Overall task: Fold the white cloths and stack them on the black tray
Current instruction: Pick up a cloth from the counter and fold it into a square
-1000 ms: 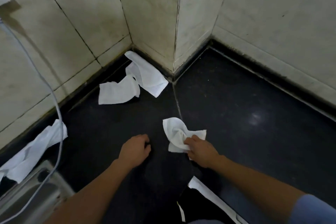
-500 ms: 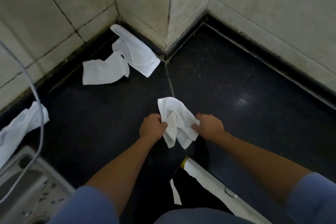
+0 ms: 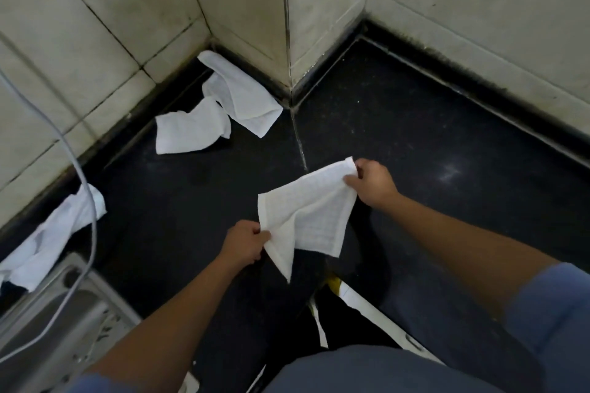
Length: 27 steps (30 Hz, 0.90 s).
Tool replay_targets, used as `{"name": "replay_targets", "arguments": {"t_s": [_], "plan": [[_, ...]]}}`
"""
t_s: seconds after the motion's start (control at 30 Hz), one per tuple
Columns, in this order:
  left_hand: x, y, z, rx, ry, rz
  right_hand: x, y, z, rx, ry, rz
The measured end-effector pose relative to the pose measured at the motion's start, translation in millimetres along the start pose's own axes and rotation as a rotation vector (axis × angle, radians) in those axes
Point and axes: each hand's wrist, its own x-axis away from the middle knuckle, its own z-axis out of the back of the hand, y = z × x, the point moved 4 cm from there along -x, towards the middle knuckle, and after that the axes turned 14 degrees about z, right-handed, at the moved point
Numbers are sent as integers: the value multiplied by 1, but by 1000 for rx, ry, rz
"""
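Over the near middle of the black counter (image 3: 431, 143), the white cloth (image 3: 308, 217) hangs in the air, clear of the surface and only half spread. The left hand (image 3: 245, 244) pinches its near-left edge and the right hand (image 3: 372, 182) pinches its far-right corner, both clamped on the fabric. One lower corner droops to a point beneath the left hand, and a flap is doubled over along the right side.

Both holds take only a little cloth, so I judge that a tug to pull it flat could slip a corner free and let it drop crumpled. If it is laid down with the flap doubled, the fold would likely come out crooked and sit badly in a stack.

What looks like the black tray (image 3: 348, 319) lies at the near edge, partly hidden by the person's body, so placing there may be half blind.

Farther off, two loose cloths (image 3: 191, 132) overlap in the far-left corner against the tiled wall (image 3: 95, 25). A third cloth (image 3: 54, 239) lies at the left by the metal sink (image 3: 48, 316), with a grey cable (image 3: 83, 179) crossing over it. Pulling that one carelessly could snag the cable.
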Motion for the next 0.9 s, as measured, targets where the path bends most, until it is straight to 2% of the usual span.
{"name": "replay_targets", "arguments": {"t_s": [0.07,0.13,0.27,0.37,0.57,0.63,0.7,0.8,0.9], "plan": [[-1,1,2,20,52,10,-7,0,-9,-31,40,-40],[-2,0,6,151,84,39,-6,-4,-15,-67,65,-65],[-4,-7,13,455,98,120,27,-5,-33,-63,-53,-88],[-2,-9,9,460,59,125,59,0,-55,39,-222,-85],[-15,-9,36,451,314,136,44,0,-24,262,-115,8],[-16,-9,43,368,422,71,41,-5,-12,386,-115,105],[-1,-2,37,227,459,-45,47,-14,-7,484,-126,266],[29,9,4,-39,373,-268,64,-18,-19,602,-343,408],[43,8,-40,-348,212,-441,81,-10,-33,775,-541,430]]}}
